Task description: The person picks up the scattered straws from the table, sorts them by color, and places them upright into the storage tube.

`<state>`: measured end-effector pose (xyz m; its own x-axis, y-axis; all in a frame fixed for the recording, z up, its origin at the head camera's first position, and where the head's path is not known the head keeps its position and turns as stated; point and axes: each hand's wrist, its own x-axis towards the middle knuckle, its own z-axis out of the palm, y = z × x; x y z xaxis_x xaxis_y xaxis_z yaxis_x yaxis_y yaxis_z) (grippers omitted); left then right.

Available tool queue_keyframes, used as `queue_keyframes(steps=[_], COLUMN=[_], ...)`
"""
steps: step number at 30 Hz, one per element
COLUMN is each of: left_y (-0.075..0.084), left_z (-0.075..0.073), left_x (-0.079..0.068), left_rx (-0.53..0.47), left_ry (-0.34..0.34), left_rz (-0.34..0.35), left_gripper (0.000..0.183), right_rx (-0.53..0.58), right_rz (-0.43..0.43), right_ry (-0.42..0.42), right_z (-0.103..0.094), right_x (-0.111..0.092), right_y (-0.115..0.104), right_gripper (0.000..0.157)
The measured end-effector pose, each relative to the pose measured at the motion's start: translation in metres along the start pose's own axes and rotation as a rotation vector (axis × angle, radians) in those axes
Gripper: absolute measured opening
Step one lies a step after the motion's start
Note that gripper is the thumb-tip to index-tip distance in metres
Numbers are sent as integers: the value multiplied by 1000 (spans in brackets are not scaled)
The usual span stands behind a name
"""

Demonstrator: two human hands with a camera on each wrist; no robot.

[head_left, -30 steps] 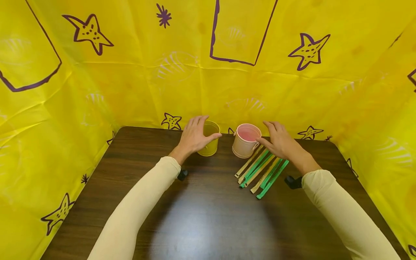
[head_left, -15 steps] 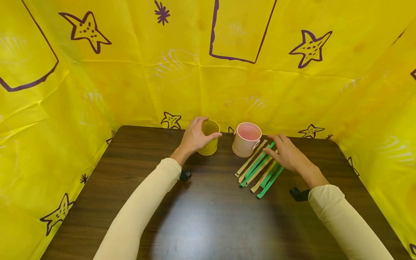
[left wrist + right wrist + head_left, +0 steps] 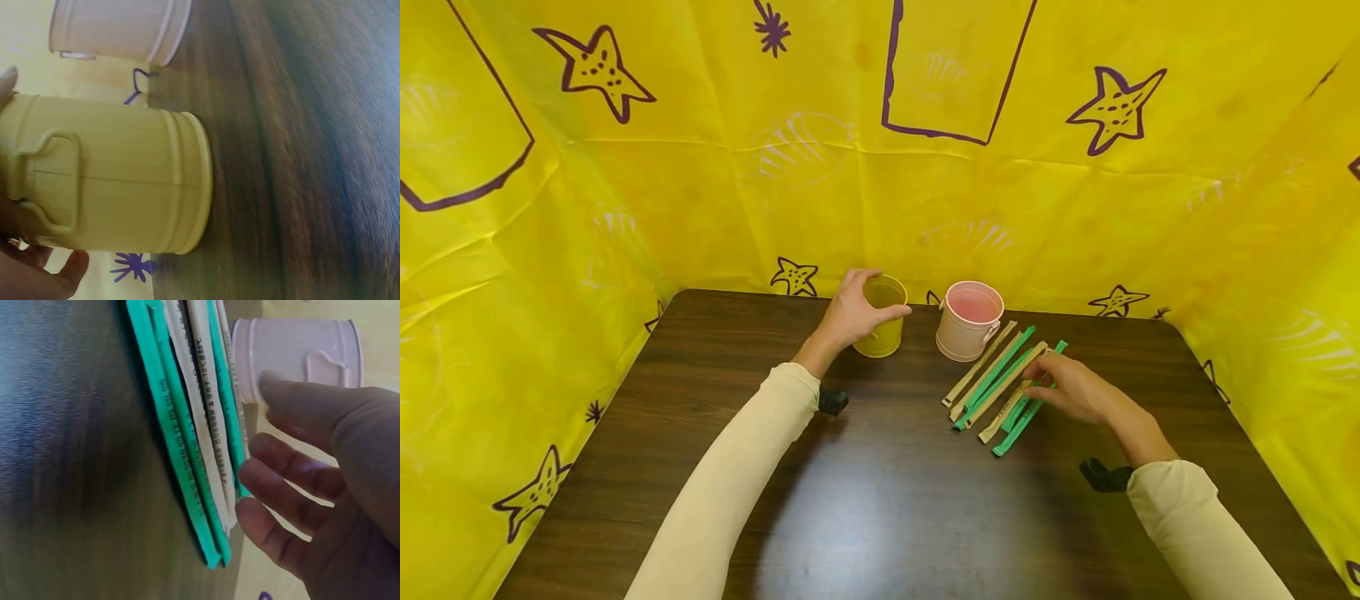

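Note:
My left hand [image 3: 851, 315] holds a small yellow metal bucket [image 3: 886, 337] near its rim, thumb at the front right and fingers around the far left. The bucket's side handle [image 3: 72, 181] shows in the left wrist view. To its right, a pale pink bucket [image 3: 961, 333] stands upright. My right hand [image 3: 1078, 390] hovers over several long, thin wrapped straws [image 3: 988, 379], green and beige with printing. In the right wrist view, its bent fingers [image 3: 275, 531] and thumb are apart, with nothing between them, close to the green straws [image 3: 178, 447].
All of this lies near the back edge of a dark wooden table [image 3: 880, 492]. A yellow cloth [image 3: 820, 192] with purple starfish drawings hangs directly behind and along both sides. Dark wrist cameras [image 3: 833, 402] sit under both wrists.
My right hand has moved from beside the pink bucket's rim toward the front and right, down over the straws, its fingers drawing closer together. The left hand stays at the yellow bucket.

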<state>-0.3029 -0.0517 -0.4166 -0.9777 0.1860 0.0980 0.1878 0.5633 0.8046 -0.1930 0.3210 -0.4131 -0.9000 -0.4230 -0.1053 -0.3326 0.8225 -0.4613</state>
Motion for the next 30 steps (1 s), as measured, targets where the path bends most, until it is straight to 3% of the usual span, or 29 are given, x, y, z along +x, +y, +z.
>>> queue_keyframes(steps=[5, 16, 30], left_y=[3, 7, 6], left_z=[-2, -3, -3], left_x=[2, 1, 1], left_rx=[-24, -47, -55], left_ry=[-17, -24, -25], left_rz=[-24, -42, -47], left_gripper=[96, 91, 90], right_rx=[54, 148, 142], right_rz=[-23, -27, -49], right_ry=[-49, -125, -160], right_z=[5, 15, 23], right_x=[-7, -9, -6], right_y=[4, 10, 16], right_gripper=[16, 13, 9])
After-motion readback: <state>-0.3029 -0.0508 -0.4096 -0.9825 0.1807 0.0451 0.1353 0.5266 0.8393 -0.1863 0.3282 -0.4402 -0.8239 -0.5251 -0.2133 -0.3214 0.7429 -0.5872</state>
